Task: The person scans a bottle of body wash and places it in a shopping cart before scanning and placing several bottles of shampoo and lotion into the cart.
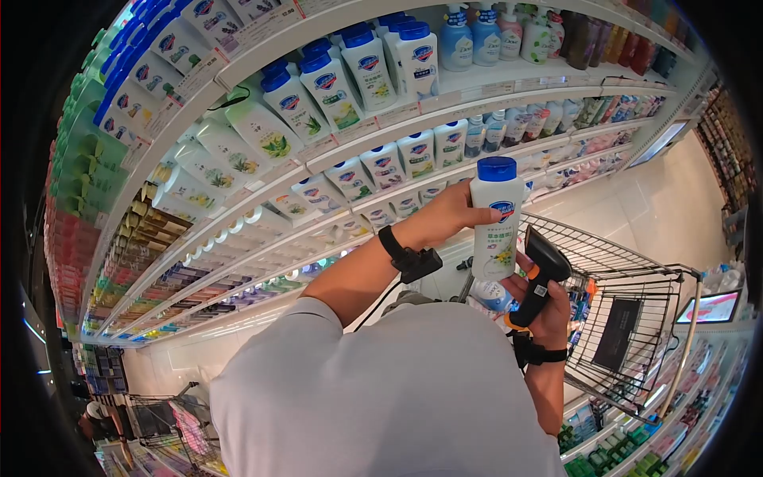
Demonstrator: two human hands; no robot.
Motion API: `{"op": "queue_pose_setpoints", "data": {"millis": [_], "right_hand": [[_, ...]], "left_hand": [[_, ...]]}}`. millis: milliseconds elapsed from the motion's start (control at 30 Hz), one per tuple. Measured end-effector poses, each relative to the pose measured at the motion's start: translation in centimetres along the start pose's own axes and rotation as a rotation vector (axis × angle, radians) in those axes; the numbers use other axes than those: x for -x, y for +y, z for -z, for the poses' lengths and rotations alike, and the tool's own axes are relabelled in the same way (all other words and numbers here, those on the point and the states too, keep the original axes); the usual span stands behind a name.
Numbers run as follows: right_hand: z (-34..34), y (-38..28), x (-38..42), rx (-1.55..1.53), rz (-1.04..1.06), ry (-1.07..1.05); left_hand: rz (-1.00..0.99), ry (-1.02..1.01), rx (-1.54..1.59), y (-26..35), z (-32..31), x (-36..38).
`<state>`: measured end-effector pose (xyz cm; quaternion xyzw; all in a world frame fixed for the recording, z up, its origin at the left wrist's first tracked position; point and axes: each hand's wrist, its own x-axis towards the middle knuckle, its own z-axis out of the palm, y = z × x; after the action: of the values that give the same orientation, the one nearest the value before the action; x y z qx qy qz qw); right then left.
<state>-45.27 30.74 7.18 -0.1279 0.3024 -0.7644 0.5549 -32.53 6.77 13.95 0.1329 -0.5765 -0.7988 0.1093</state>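
A white bottle with a blue cap (494, 238) stands upright in front of my chest. My left hand (453, 213) grips its upper part, the thumb lying across the label. Below and to the right, my right hand (548, 312) is closed around a black and orange handheld scanner (542, 274), whose head points up and left beside the bottle. Some fingertips of my right hand are close to the bottle's lower edge; whether they touch it I cannot tell. Both wrists wear black straps, the left one with a small black box (421, 265).
Shelves (469, 86) packed with bottles curve across the top and left. A wire shopping cart (628, 318) stands at the right, partly behind my right hand. At the lower left are another cart (159, 421) and a person (103, 417). More shelves line the lower right.
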Motion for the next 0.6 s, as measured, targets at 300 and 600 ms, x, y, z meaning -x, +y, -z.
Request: {"op": "queue_pose_setpoints", "data": {"millis": [300, 600], "right_hand": [[0.3, -0.4, 0.0, -0.012, 0.090, -0.033], [2.3, -0.5, 1.1, -0.037, 0.150, 0.014]], "left_hand": [[-0.511, 0.421, -0.299, 8.3, 6.6, 1.9], [-0.741, 0.650, -0.882, 13.7, 15.0, 0.4]]}}
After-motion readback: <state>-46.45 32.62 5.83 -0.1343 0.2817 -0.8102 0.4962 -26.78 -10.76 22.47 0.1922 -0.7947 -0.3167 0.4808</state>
